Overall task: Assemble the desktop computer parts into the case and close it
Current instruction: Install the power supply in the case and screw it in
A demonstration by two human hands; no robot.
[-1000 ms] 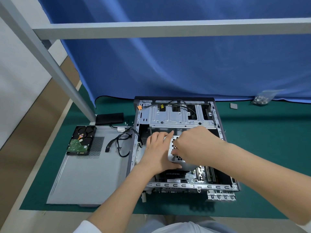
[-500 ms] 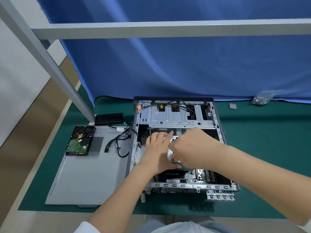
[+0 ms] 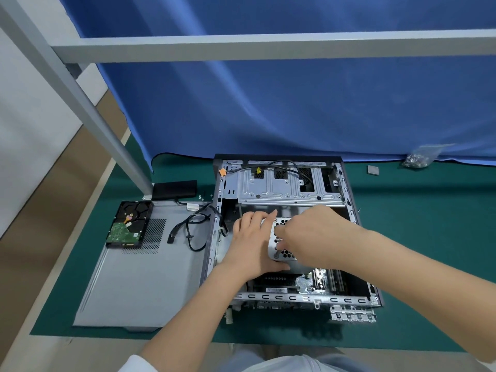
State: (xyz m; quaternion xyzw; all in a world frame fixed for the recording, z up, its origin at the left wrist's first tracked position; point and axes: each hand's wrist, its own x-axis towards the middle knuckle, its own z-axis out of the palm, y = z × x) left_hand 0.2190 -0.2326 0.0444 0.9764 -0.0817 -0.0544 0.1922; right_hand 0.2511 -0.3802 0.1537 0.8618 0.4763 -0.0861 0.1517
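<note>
Left of the open computer case (image 3: 357,267), the hard drive (image 3: 130,224) and loose black cables (image 3: 194,228) lie on the detached side panel (image 3: 139,285), so drive fitting, cabling and closing remain. Inside the case, the left hand (image 3: 251,245) grips the left edge of the perforated metal fan housing (image 3: 279,240), which is being seated. The right hand (image 3: 311,234) covers the housing; its grip and any fasteners cannot be determined.

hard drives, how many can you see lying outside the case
1. The hard drive lies circuit-board side up on the far left corner of the side panel, left of the open case. The hands may hide others inside.
</note>
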